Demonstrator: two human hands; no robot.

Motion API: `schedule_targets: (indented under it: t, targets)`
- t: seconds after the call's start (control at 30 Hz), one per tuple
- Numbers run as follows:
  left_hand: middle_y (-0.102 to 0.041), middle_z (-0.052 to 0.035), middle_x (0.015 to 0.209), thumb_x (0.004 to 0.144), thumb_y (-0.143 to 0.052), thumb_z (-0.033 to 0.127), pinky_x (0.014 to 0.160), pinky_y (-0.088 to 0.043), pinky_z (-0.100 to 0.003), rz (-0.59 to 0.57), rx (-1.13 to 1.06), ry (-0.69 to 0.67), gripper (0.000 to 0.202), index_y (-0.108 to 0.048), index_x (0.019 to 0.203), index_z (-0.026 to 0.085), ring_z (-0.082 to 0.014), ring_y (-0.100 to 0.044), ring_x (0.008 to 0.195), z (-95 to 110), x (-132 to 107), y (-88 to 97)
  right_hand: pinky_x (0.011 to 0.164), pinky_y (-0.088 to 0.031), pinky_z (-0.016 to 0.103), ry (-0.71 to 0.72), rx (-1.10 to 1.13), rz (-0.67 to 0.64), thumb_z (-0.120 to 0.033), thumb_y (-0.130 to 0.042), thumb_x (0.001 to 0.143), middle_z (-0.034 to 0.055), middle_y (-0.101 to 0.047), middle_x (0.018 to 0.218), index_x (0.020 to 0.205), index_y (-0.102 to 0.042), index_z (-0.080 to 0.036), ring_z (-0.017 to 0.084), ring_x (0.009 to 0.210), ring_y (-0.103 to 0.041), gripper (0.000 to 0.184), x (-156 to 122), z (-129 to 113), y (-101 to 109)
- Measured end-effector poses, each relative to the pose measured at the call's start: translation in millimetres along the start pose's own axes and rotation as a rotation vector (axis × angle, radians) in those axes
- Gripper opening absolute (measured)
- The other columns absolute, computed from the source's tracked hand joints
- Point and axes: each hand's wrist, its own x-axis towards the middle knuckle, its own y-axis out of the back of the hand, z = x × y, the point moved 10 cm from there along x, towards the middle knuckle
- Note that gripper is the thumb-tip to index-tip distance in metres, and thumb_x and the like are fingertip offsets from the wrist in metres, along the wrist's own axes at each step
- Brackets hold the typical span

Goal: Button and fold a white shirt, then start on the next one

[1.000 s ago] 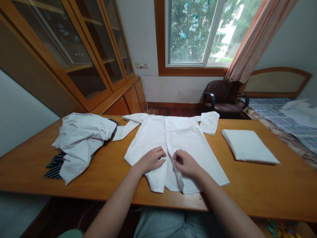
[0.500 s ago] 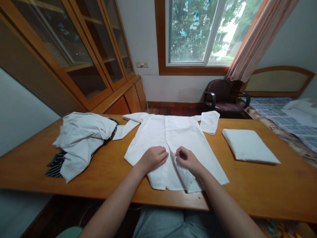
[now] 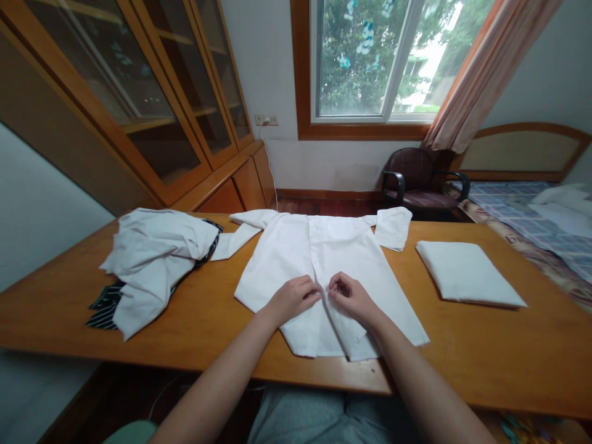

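Observation:
A white short-sleeved shirt [image 3: 296,253] lies spread flat on the wooden table [image 3: 509,345], collar end away from me. My left hand [image 3: 296,297] rests on the left front panel with its fingers curled, pinching the edge at the centre opening. My right hand [image 3: 349,297] pinches the facing edge of the right panel. The two hands almost touch over the opening, in the shirt's lower half.
A heap of white garments with a dark striped piece [image 3: 148,262] lies at the table's left. A folded white cloth [image 3: 467,274] sits at the right. Beyond stand a dark armchair [image 3: 419,185], a bed [image 3: 546,228], a glass-fronted cabinet [image 3: 152,105] and a window [image 3: 370,55].
Both hands have drawn closer together at the shirt's centre opening, bringing the two front edges nearer. The lower hem has shifted slightly.

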Motion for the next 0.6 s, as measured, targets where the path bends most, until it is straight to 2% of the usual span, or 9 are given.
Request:
schedule_targets:
  t: [0.1,0.17,0.23,0.33,0.47,0.6]
  targets:
    - [-0.062,-0.0027,0.086,0.092,-0.058,0.018,0.072,-0.050,-0.027,0.007,-0.077,0.076,0.006,-0.064,0.095,0.019,-0.0152,-0.060,0.080,-8.1,-2.1,5.5,0.067,-0.041,0.028,-0.004,-0.118,0.011,-0.030,-0.062,0.086,-0.0001,-0.061,0.078,0.089,-0.061,-0.020,0.015,0.072,-0.055,0.010,0.0,-1.8,-0.4]
    - [-0.063,-0.0031,0.088,0.090,-0.059,0.014,0.078,-0.050,-0.029,0.004,-0.073,0.085,0.009,-0.064,0.094,0.020,-0.0169,-0.060,0.086,-8.8,-3.2,7.8,0.069,-0.042,0.029,0.020,-0.203,0.016,-0.032,-0.062,0.088,0.0009,-0.062,0.080,0.089,-0.061,-0.020,0.016,0.075,-0.055,0.012,0.1,-4.9,-2.4]
    - [-0.064,-0.0037,0.091,0.088,-0.062,0.014,0.084,-0.050,-0.032,-0.002,-0.048,0.078,0.009,-0.065,0.093,0.020,-0.0188,-0.059,0.093,-8.2,-3.7,8.2,0.072,-0.042,0.030,0.071,-0.291,0.002,-0.034,-0.064,0.087,0.0014,-0.062,0.080,0.089,-0.060,-0.021,0.017,0.077,-0.055,0.014,0.0,-10.8,-7.4]
    - [-0.063,-0.0039,0.092,0.087,-0.064,0.016,0.086,-0.051,-0.033,-0.002,-0.012,0.070,0.007,-0.066,0.092,0.021,-0.0195,-0.058,0.095,-8.4,-3.9,7.1,0.073,-0.040,0.031,0.139,-0.428,-0.038,-0.034,-0.070,0.082,0.0011,-0.062,0.080,0.087,-0.058,-0.021,0.018,0.078,-0.053,0.018,-0.9,-19.3,-17.0]
    - [-0.062,-0.0033,0.091,0.088,-0.065,0.016,0.085,-0.051,-0.034,0.002,-0.011,0.068,0.004,-0.065,0.090,0.020,-0.0191,-0.059,0.093,-10.2,-3.8,4.6,0.075,-0.037,0.032,0.153,-0.563,-0.069,-0.024,-0.071,0.077,0.0008,-0.061,0.078,0.084,-0.059,-0.021,0.019,0.079,-0.052,0.014,-1.1,-22.3,-23.7]
    - [-0.062,-0.0032,0.090,0.090,-0.064,0.016,0.084,-0.052,-0.033,0.008,-0.034,0.061,0.004,-0.066,0.091,0.020,-0.0186,-0.060,0.092,-10.7,-3.9,3.2,0.074,-0.037,0.032,0.114,-0.563,-0.058,-0.013,-0.063,0.076,0.0012,-0.062,0.075,0.084,-0.065,-0.021,0.020,0.079,-0.051,0.012,1.0,-15.8,-20.9]
